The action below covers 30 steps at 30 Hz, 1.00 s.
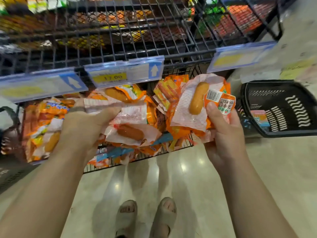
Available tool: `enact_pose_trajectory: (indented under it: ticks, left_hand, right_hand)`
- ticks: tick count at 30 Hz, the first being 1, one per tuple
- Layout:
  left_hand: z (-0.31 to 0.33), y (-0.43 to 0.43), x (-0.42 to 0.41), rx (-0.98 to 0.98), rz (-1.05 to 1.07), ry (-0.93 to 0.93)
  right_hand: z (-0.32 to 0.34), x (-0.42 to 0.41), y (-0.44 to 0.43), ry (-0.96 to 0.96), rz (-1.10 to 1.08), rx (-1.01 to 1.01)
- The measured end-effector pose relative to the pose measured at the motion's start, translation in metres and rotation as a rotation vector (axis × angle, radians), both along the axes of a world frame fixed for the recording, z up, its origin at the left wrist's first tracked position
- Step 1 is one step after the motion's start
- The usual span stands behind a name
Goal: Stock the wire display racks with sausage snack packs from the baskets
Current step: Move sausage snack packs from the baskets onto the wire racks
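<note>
My right hand grips a bunch of orange-and-white sausage snack packs just above the front right corner of the lowest wire rack; one pale sausage faces up. My left hand holds another stack of packs over the rack's middle, thumb on top. The rack below is heaped with more orange packs. A black plastic basket lies on the floor to the right, holding one pack.
Upper wire shelves with other snacks stand behind, fronted by blue price-tag strips. A second rack stands at the upper right. Glossy tiled floor spreads below, with my two feet at the bottom edge.
</note>
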State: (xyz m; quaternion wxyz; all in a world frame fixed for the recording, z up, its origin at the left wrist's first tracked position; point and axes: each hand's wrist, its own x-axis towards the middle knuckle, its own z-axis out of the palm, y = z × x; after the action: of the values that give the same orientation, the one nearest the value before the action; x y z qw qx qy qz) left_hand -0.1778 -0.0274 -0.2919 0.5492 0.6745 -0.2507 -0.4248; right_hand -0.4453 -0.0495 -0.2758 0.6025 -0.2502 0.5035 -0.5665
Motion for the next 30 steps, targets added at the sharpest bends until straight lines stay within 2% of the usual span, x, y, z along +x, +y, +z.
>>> enact_pose_trajectory:
  ticks: [6,13,19,30]
  left_hand:
    - [0.037,0.06,0.016,0.094,-0.004,0.017]
    - [0.112,0.146,0.016,0.122,0.003,0.019]
    - [0.178,0.199,0.017,0.138,0.092,0.041]
    - [0.279,0.238,0.049,-0.099,0.339,0.118]
  right_hand:
    - [0.045,0.003,0.053,-0.026,0.047,0.077]
    - [0.113,0.002,0.131,-0.032,0.092,0.158]
    - [0.173,0.0,0.158,-0.051,0.259,0.163]
    - [0.252,0.049,0.149,-0.094,0.497,-0.004]
